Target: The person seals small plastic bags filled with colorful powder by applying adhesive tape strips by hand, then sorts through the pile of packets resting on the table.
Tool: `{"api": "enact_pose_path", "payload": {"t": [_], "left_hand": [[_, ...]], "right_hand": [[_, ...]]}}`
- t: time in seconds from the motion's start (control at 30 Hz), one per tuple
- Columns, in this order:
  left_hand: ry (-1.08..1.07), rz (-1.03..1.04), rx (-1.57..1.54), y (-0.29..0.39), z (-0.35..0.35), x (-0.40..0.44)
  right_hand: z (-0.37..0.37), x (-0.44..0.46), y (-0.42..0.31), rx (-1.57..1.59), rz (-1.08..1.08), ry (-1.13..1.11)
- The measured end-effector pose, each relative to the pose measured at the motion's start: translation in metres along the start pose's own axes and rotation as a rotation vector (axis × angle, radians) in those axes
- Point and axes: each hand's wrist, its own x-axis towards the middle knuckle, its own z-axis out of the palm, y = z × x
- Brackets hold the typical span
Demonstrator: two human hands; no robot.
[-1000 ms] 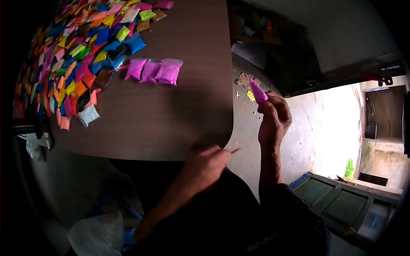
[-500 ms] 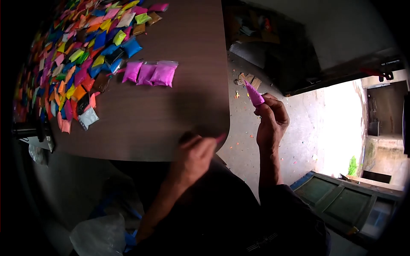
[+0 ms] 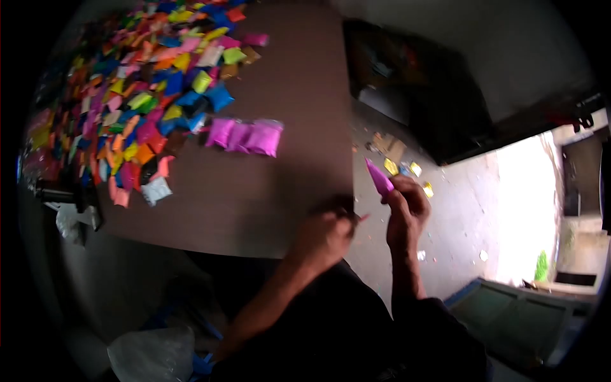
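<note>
My right hand (image 3: 409,207) pinches a bright pink packet (image 3: 380,179), held up past the table's right edge with its narrow end pointing up and left. Lower and to the left, my left hand (image 3: 323,239) is closed near the table's front right corner. A thin reddish tip (image 3: 363,218) sticks out of its fingers; blur hides what it belongs to. On the table lie three pink-purple filled packets (image 3: 240,137), side by side in a short row.
Many small packets in mixed colours (image 3: 137,102) cover the left of the brown table (image 3: 299,83). A silvery-white packet (image 3: 156,190) lies at the pile's near edge. Scraps of cardboard (image 3: 389,146) litter the floor at right. A translucent bag (image 3: 151,350) hangs below.
My left hand has moved right, closer to my right hand, which still holds the pink packet. The whole view has shifted, so the table appears lower and further right.
</note>
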Motion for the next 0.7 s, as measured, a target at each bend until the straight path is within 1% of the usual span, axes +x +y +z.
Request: {"api": "enact_pose_path", "payload": {"t": [0.03,0.1,0.13,0.17,0.2,0.23,0.3,0.33,0.37,0.43,0.47,0.5,0.57,0.6,0.63,0.7], "left_hand": [[0.131,0.07,-0.043,0.0,0.0,-0.004],[0.35,0.041,-0.118,-0.004,-0.02,-0.007],[0.374,0.03,-0.074,-0.014,-0.03,-0.013],[0.48,-0.016,-0.1,-0.03,-0.036,-0.021],[0.588,-0.061,-0.131,-0.042,-0.043,-0.028],[0.613,-0.063,-0.101,-0.051,-0.052,-0.036],[0.673,-0.201,-0.254,-0.065,-0.068,-0.053],[0.745,-0.173,-0.28,-0.068,-0.074,-0.059],[0.766,-0.169,-0.264,-0.067,-0.08,-0.064],[0.899,-0.283,-0.484,-0.057,-0.09,-0.075],[0.984,-0.285,-0.523,-0.054,-0.091,-0.078],[1.002,-0.282,-0.521,-0.055,-0.091,-0.082],[1.073,-0.311,-0.424,-0.063,-0.089,-0.089],[1.091,-0.353,-0.377,-0.067,-0.086,-0.091],[1.089,-0.337,-0.344,-0.067,-0.088,-0.092],[1.019,-0.349,-0.289,-0.081,-0.085,-0.096]], "right_hand": [[0.006,-0.002,-0.007,0.057,0.052,-0.013],[0.008,-0.007,-0.004,0.052,0.07,-0.094],[0.013,-0.011,-0.005,0.046,0.115,-0.128],[0.018,-0.016,-0.004,0.033,0.157,-0.162],[0.022,-0.02,0.005,0.05,0.15,-0.222],[0.032,-0.024,0.003,0.061,0.163,-0.275],[0.059,-0.031,0.001,0.06,0.174,-0.36],[0.07,-0.033,0.002,0.065,0.222,-0.409],[0.086,-0.037,0.0,0.125,0.261,-0.43],[0.11,-0.049,0.01,0.234,0.388,-0.446],[0.118,-0.055,0.023,0.194,0.395,-0.453],[0.129,-0.058,0.025,0.195,0.39,-0.471],[0.151,-0.064,0.028,0.122,0.534,-0.452],[0.16,-0.067,0.03,0.137,0.516,-0.488],[0.167,-0.069,0.028,0.135,0.516,-0.505],[0.178,-0.073,0.019,0.163,0.582,-0.488]]}}
